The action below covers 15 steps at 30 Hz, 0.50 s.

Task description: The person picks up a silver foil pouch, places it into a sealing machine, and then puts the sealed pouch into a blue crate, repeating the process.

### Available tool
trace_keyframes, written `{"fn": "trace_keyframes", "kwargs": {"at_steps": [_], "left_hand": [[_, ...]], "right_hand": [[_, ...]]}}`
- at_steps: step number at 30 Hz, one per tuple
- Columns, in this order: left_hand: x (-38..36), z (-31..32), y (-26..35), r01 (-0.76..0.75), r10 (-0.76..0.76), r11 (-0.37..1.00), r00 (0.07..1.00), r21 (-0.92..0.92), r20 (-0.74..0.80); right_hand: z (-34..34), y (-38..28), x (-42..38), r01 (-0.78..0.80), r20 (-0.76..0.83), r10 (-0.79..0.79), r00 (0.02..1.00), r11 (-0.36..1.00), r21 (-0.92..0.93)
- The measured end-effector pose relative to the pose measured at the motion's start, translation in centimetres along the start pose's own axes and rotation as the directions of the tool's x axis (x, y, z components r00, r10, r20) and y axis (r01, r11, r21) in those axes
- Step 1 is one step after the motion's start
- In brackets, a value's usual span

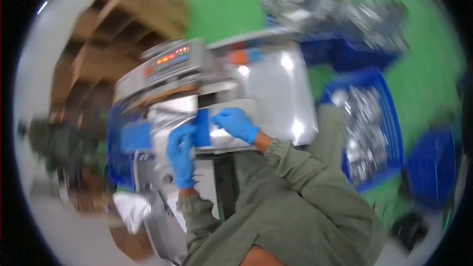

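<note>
My left hand [181, 155], in a blue glove, is closed at the lower edge of a silver pouch [173, 111]. Blur hides exactly how its fingers meet the pouch. The pouch lies at the front of a sealing machine [170, 64] with lit red digits. To the right, my right hand [237, 124], also blue-gloved, has its fingers drawn together over the machine's front ledge [221, 140]. Whatever those fingertips hold, if anything, is too small and smeared to make out. A blue strip [202, 128] shows between the two hands.
A shiny metal tray [276, 83] adjoins the machine on the right. Beyond it stands a blue basket [396, 133] of silver pouches, with another heap of pouches [340, 15] on blue crates behind. A blue basket [114, 143] is at left, near brown shelving [108, 34].
</note>
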<state>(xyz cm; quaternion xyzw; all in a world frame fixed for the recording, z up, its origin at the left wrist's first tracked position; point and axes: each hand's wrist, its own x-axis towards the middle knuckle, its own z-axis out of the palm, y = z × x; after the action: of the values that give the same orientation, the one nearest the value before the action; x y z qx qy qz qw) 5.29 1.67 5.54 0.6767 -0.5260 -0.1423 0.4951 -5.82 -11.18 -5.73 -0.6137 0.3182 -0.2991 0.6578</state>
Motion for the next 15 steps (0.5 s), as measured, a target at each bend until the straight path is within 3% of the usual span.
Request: {"fn": "trace_keyframes", "kwargs": {"at_steps": [2, 3, 5, 7, 8, 9, 10, 11, 13, 14, 15], "left_hand": [[-1.9, 2.1, -0.9, 0.195, -0.199, 0.971, 0.980, -0.141, -0.018], [-2.6, 2.8, -1.8, 0.150, -0.150, 0.989, 0.989, -0.006, 0.005], [-3.1, 4.7, -1.8, 0.195, -0.188, 0.979, 0.978, -0.067, 0.093], [-2.9, 6.2, -2.5, 0.210, -0.207, 0.978, 0.967, -0.005, 0.148], [-2.6, 7.3, -2.1, 0.203, -0.204, 0.979, 0.965, 0.019, 0.168], [-2.3, 8.1, -1.5, 0.204, -0.204, 0.979, 0.961, 0.023, 0.187], [-1.9, 9.0, -0.9, 0.187, -0.191, 0.982, 0.961, 0.039, 0.199], [-1.7, 9.9, -0.5, 0.173, -0.180, 0.984, 0.962, 0.053, 0.207], [-1.3, 11.4, 0.4, 0.161, -0.171, 0.985, 0.958, 0.064, 0.229], [-1.2, 12.0, 0.9, 0.138, -0.153, 0.988, 0.953, 0.075, 0.261], [-1.3, 12.5, 1.4, 0.120, -0.140, 0.989, 0.949, 0.087, 0.283]], "right_hand": [[-6.7, -0.1, -4.2, 0.054, -0.207, -0.078, 0.975, 0.991, -0.120], [-10.3, 0.8, -6.3, 0.083, -0.327, -0.141, 0.934, 0.979, -0.186], [-19.2, 5.2, -10.4, 0.040, -0.599, -0.058, 0.798, 0.998, -0.044], [-27.9, 9.8, -16.6, -0.229, -0.874, -0.081, 0.479, 0.950, -0.213], [-30.8, 9.4, -20.6, -0.402, -0.940, -0.016, 0.340, 0.901, -0.161], [-35.3, 18.0, -24.3, -0.485, -0.987, -0.068, 0.146, 0.865, -0.131], [-38.1, 20.5, -28.6, -0.682, -0.997, 0.016, 0.072, 0.731, -0.038], [-40.5, 25.2, -32.1, -0.778, -0.992, -0.001, -0.128, 0.621, 0.099], [-42.4, 27.3, -36.9, -0.842, -0.946, 0.194, -0.260, 0.434, 0.321], [-43.1, 28.7, -38.7, -0.846, -0.946, 0.202, -0.253, 0.428, 0.317], [-43.7, 30.4, -39.9, -0.886, -0.942, 0.294, -0.161, 0.377, 0.269]]}}
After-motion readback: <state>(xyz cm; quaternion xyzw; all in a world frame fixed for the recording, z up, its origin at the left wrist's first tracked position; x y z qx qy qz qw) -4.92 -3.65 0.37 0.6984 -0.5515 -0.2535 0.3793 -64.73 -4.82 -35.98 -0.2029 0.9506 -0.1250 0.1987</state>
